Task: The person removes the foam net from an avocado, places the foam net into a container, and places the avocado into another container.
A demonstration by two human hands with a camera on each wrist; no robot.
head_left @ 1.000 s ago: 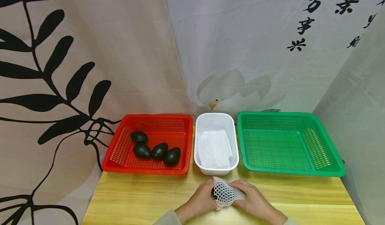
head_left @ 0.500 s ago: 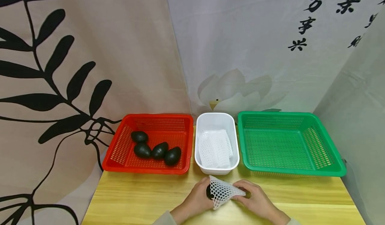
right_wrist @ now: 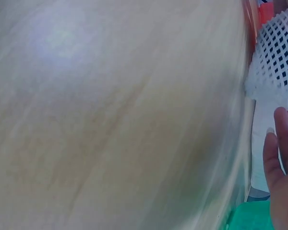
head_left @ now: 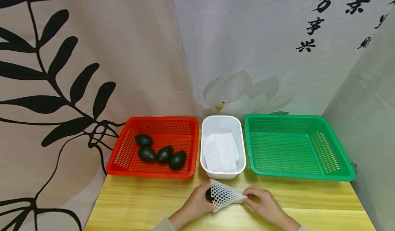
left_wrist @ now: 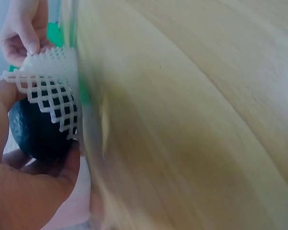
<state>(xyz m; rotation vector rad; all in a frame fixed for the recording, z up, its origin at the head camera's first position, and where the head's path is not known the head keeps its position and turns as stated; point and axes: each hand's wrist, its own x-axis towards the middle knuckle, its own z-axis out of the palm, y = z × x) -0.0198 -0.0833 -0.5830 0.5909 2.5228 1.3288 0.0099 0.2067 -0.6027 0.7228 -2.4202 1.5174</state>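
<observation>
Near the table's front edge, my left hand grips a dark green avocado, thumb and fingers around it. A white foam net sleeve covers the avocado's right-hand part, its wide mouth toward the left hand. In the left wrist view, dark skin shows through the mesh and the near end is bare. My right hand pinches the sleeve's narrow end, which is drawn out into a cone. At its edge, the right wrist view catches the net and part of that hand.
Several avocados lie in a red basket at the back left. A white bin behind the hands contains more foam nets. To its right stands a green basket. Printed cloth hangs behind the wooden table.
The left hand has moved left with the avocado and net. My right hand has shifted to the sleeve's narrow tip and slightly right, stretching the sleeve into a longer cone.
</observation>
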